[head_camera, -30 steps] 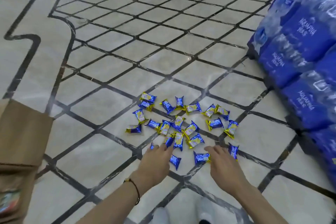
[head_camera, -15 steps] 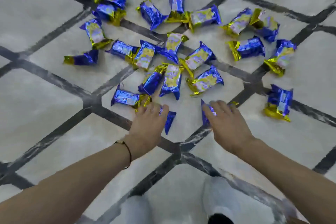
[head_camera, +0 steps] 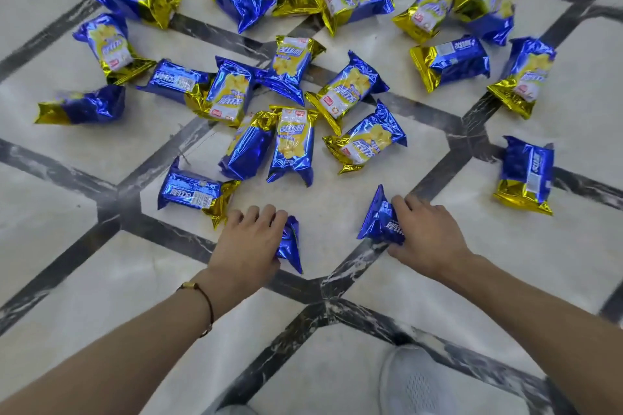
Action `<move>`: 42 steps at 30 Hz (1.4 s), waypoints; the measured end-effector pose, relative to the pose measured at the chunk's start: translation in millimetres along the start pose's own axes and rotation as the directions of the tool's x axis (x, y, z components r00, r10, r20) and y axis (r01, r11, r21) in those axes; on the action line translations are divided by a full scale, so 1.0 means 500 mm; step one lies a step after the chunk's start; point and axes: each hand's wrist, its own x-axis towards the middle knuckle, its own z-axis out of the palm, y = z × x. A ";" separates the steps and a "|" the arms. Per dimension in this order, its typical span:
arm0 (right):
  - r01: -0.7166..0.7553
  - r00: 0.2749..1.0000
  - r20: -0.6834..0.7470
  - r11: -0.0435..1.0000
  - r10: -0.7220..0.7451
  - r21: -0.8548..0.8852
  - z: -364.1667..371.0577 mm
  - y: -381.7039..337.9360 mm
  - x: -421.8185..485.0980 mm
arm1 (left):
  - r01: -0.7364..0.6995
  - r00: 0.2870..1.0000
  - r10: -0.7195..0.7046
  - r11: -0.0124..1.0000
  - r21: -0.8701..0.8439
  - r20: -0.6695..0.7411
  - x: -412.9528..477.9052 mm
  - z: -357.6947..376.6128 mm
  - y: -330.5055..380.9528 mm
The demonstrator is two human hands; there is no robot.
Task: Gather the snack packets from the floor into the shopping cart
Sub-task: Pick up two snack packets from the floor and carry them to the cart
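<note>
Low in the frame, both forearms reach forward: the left hand [head_camera: 251, 239] curls palm-down over one blue packet [head_camera: 290, 244]; the right hand [head_camera: 426, 234] clasps another packet [head_camera: 379, 221].

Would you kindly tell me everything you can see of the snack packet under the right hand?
The packet is shiny blue foil with white lettering on its near edge. It is crumpled and tipped up, one pointed corner sticking away from the person. The right hand closes over its right side, fingers on top, thumb at the near edge. Its lower part meets the pale floor beside a dark stripe. No other packet touches it.
</note>
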 end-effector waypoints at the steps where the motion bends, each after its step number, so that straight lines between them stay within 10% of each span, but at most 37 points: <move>1: -0.040 0.999 -0.013 0.994 0.041 0.098 -0.015 -0.006 -0.014 | 0.042 0.999 -0.042 0.995 -0.089 0.001 -0.011 -0.021 0.008; 9: -0.193 0.928 -0.161 0.802 0.336 0.565 -0.287 -0.111 -0.172 | 0.224 0.932 -0.358 0.692 -0.687 -0.057 -0.146 -0.301 0.050; 18: -0.145 0.810 -0.335 0.719 0.481 0.680 -0.804 -0.178 -0.359 | 0.347 0.761 -0.646 0.486 -0.802 -0.063 -0.363 -0.827 -0.008; 31: 0.100 0.674 -0.575 0.715 0.463 0.692 -1.662 -0.273 -0.671 | 0.071 0.574 -0.770 0.385 -0.920 -0.278 -0.738 -1.648 -0.025; 42: 0.281 0.532 -0.772 0.788 0.347 0.548 -2.062 -0.306 -0.966 | -0.186 0.340 -0.781 0.490 -0.852 -0.524 -0.979 -2.078 -0.001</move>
